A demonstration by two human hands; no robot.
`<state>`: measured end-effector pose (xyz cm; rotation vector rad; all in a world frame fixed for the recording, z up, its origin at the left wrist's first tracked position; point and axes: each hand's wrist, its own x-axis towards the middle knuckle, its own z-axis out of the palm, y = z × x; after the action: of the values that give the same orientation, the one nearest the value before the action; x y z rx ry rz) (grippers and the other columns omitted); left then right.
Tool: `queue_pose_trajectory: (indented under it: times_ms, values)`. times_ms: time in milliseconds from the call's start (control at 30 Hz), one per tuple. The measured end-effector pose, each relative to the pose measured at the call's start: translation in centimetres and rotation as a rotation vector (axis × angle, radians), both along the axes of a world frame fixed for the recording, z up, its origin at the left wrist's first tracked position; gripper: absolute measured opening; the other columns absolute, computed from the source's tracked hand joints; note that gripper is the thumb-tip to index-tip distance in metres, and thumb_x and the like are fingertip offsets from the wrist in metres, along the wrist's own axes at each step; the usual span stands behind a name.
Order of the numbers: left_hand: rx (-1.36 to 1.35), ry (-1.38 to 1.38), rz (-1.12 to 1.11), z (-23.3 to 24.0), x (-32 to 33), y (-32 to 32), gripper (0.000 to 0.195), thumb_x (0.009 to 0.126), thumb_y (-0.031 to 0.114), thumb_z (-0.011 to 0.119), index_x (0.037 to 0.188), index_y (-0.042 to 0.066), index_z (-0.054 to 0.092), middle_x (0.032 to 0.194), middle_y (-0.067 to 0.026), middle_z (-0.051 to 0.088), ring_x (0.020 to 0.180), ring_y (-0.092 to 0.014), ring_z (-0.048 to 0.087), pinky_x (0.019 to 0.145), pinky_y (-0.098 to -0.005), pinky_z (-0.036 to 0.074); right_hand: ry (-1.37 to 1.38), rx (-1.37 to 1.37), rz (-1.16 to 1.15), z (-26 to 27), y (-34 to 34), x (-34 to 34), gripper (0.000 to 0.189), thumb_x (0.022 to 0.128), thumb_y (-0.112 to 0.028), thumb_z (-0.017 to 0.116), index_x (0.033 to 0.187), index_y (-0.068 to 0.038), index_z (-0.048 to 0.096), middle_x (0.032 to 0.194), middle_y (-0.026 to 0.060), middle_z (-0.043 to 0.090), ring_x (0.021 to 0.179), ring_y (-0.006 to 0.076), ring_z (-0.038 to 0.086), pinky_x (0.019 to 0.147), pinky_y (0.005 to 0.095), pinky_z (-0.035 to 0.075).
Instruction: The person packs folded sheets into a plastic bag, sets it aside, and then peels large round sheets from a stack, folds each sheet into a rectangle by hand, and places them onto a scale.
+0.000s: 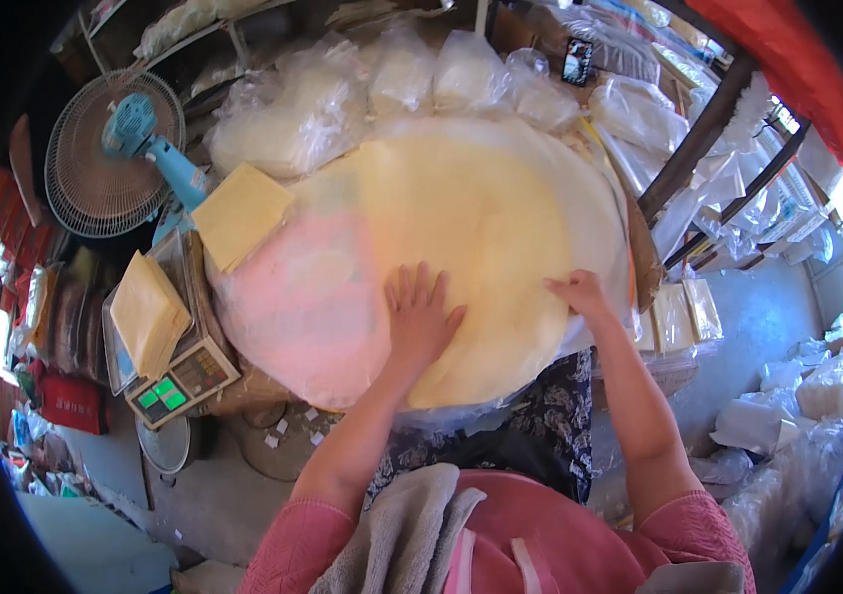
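Note:
A large, thin, pale-yellow sheet (496, 215), perhaps tofu skin, lies spread over the right part of a rounded work surface before me. My left hand (421, 315) rests palm down near its left side, fingers spread. At the right edge of the sheet, my right hand (577, 292) has its fingers curled, with thumb and forefinger pinched on the margin. Left of the sheet shows a pink-patterned cloth (303, 304) under clear plastic. A folded yellow square stack (242, 217) sits at the surface's upper left.
A digital scale (184, 381) at left bears another folded stack (148, 312). Behind it stands a blue fan (132, 126). Clear plastic bags of sheets (399, 70) line the far edge, near a phone (576, 61). Wrapped packs (674, 315) lie right; a metal pot (164, 445) is below the scale.

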<state>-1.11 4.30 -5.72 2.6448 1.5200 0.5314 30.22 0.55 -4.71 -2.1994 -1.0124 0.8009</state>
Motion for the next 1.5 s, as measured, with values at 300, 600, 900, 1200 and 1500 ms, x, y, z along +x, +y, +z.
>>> queue_pose_trajectory:
  times_ms: [300, 600, 900, 1200, 1500]
  values:
    - [0.074, -0.063, -0.033, -0.3, -0.5, -0.6, 0.06, 0.093, 0.048, 0.055, 0.142, 0.013, 0.049, 0.153, -0.0163, 0.037, 0.145, -0.041, 0.023, 0.115, -0.0631, 0.013, 0.328, 0.285, 0.022, 1.2, -1.6, -2.5, 0.035, 0.082, -0.014, 0.068, 0.115, -0.002, 0.062, 0.07, 0.0054, 0.065, 0.054, 0.0133, 0.06, 0.049, 0.0305, 0.048]
    - [0.031, -0.325, -0.073, 0.7, -1.1, -0.5, 0.062, 0.092, 0.03, 0.062, 0.144, 0.004, 0.041, 0.148, -0.0218, 0.04, 0.14, -0.041, 0.031, 0.115, -0.0551, 0.024, -0.205, 0.309, 0.529, 6.1, 0.5, -12.5, 0.057, 0.086, -0.019, 0.06, 0.14, -0.009, 0.047, 0.069, 0.017, 0.064, 0.061, 0.0298, 0.064, 0.06, 0.0415, 0.052]
    - [0.072, -0.434, -0.14, -0.6, -1.9, -0.2, 0.058, 0.076, -0.013, 0.054, 0.132, 0.0, 0.048, 0.142, -0.022, 0.044, 0.136, -0.04, 0.038, 0.11, -0.047, 0.036, -0.419, 0.129, 0.866, 2.9, 2.7, -17.4, 0.055, 0.087, -0.018, 0.056, 0.14, -0.01, 0.045, 0.081, 0.0196, 0.068, 0.077, 0.0406, 0.066, 0.07, 0.0476, 0.052]
    - [0.069, -0.459, -0.102, -0.2, -2.2, -0.3, 0.036, 0.077, -0.009, 0.056, 0.112, -0.004, 0.056, 0.124, -0.021, 0.053, 0.124, -0.04, 0.047, 0.105, -0.045, 0.041, -0.399, 0.638, 0.609, 0.8, 6.5, -11.0, 0.06, 0.092, -0.026, 0.061, 0.143, -0.004, 0.04, 0.127, 0.021, 0.057, 0.118, 0.0392, 0.054, 0.098, 0.0443, 0.045]
    - [0.006, -0.585, -0.025, 0.3, -1.5, -0.1, 0.033, 0.084, 0.004, 0.056, 0.116, -0.007, 0.056, 0.13, -0.0245, 0.049, 0.124, -0.043, 0.047, 0.105, -0.0476, 0.04, -0.509, 0.406, 0.608, -1.5, 10.2, -14.8, 0.067, 0.099, -0.039, 0.051, 0.151, -0.003, 0.028, 0.159, 0.0171, 0.022, 0.148, 0.0353, 0.018, 0.118, 0.0528, 0.017]
